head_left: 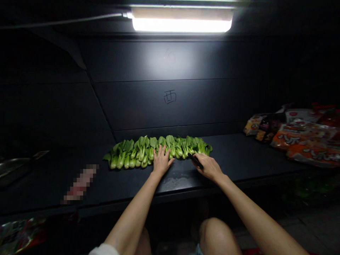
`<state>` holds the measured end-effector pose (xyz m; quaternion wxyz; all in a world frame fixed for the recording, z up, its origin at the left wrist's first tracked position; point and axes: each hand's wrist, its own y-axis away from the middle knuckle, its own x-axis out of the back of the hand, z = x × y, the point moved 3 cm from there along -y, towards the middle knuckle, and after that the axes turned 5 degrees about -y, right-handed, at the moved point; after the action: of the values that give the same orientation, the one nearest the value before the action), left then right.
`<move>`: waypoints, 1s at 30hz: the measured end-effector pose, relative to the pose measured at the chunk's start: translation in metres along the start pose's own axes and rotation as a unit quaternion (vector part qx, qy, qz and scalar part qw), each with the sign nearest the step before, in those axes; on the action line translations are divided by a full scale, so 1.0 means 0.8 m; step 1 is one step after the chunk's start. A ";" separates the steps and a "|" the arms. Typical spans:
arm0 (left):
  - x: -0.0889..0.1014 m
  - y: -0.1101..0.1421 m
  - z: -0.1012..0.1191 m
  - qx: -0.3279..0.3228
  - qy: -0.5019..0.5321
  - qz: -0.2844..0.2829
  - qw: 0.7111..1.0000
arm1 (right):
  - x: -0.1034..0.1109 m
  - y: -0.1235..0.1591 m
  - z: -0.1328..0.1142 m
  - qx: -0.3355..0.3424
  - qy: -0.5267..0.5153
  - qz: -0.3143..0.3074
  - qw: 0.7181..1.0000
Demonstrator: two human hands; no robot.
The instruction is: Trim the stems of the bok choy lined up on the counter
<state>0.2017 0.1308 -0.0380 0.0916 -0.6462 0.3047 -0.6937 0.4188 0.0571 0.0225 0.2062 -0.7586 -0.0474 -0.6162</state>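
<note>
While our left hand (162, 162) lay open, fingers spread on the row of bok choy (132, 154), our right hand (208, 167) gripped a black-handled tool (195, 160) at the row's edge on the dark table (239, 152); the wet patch (175, 183) could have made that hand slip.

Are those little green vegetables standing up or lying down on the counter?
Lying down: the baby bok choy rest side by side on the dark counter, leaves pointing away, pale stems toward the person.
</note>
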 end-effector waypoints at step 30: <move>0.005 0.001 0.040 0.053 0.027 0.023 0.998 | 0.012 0.020 0.043 -0.058 0.000 0.029 0.998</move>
<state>0.2316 0.1184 -0.0359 0.1335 -0.6139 0.2850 -0.7239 0.4574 0.0539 0.0220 0.1791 -0.7706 0.0104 -0.6115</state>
